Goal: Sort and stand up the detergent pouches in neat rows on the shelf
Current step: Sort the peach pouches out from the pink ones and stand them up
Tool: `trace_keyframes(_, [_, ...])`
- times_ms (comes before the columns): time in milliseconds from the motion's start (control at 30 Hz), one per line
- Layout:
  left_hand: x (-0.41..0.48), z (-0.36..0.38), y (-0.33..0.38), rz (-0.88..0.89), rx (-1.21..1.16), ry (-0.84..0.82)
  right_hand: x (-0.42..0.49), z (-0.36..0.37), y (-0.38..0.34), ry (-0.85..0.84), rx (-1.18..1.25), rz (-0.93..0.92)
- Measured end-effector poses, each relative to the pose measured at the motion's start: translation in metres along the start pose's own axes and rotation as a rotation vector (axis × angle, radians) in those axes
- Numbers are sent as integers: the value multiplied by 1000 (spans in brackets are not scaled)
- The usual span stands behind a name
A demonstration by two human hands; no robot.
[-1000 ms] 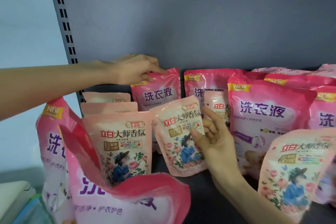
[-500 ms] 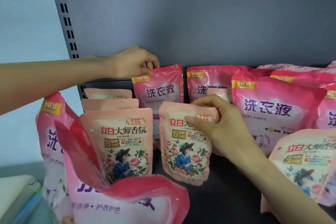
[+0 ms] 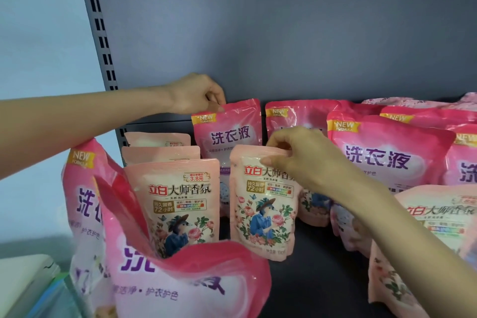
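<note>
A pale floral pouch (image 3: 260,204) stands upright on the dark shelf (image 3: 315,261), and my right hand (image 3: 302,155) pinches its top right corner. Behind it a bright pink pouch (image 3: 229,134) stands against the back wall, with my left hand (image 3: 198,95) gripping its top left corner. To the left, three more pale floral pouches stand in a file, the front one (image 3: 178,204) facing me. A large pink pouch (image 3: 160,266) droops across the front left.
More pink pouches (image 3: 382,160) crowd the right side, with another pale floral pouch (image 3: 433,227) at the front right. A slotted grey upright (image 3: 98,33) bounds the shelf on the left. A white and green object (image 3: 28,281) lies at the lower left.
My right hand shifted from the floral pouch's front to its top corner and stood the pouch upright. My left hand kept its grip on the back pink pouch.
</note>
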State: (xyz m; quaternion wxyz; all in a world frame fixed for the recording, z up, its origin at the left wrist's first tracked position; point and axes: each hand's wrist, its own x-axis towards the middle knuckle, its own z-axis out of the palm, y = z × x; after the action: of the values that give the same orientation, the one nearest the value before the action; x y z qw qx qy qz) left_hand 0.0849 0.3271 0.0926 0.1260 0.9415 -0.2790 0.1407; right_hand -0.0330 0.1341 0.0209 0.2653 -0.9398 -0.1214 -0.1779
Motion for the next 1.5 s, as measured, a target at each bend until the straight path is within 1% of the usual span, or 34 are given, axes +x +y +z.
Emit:
trace_keyframes(100, [0, -2, 2, -15, -6, -20, 5, -3, -6, -12, -76, -40])
trace_keyframes(267, [-5, -3, 3, -8, 26, -54, 11, 7, -8, 104, -148, -27])
trace_keyframes(400, [-11, -8, 5, -9, 66, -95, 9, 6, -9, 48, -123, -52])
trace_keyframes(467, [-18, -12, 6, -8, 115, -142, 6, 4, -10, 16, -123, -67])
trace_keyframes(567, [-31, -14, 2, -1, 205, -220, 0, 7, -8, -6, -206, -80])
trace_keyframes(700, [-51, -23, 0, -3, 376, -260, -9, 12, -13, 15, -328, -92])
trace_keyframes(833, [-67, -42, 3, -52, 449, -185, -11, 11, -22, 79, -462, -91])
trace_keyframes(933, [-82, -59, 5, -86, 453, -88, -13, 7, -25, 108, -537, -81])
trace_keyframes(1067, [-109, -77, 10, -109, 389, 79, -20, -2, -25, 124, -549, -58])
trace_keyframes(1167, [-134, -83, 23, -143, 352, 146, -29, -12, -24, 133, -545, -63])
trace_keyframes(1367, [-172, -86, 52, -163, 433, 293, -53, -39, -14, 145, -508, -67])
trace_keyframes(1500, [-200, -81, 77, -256, 434, 353, -77, -61, -1, 134, -516, -83])
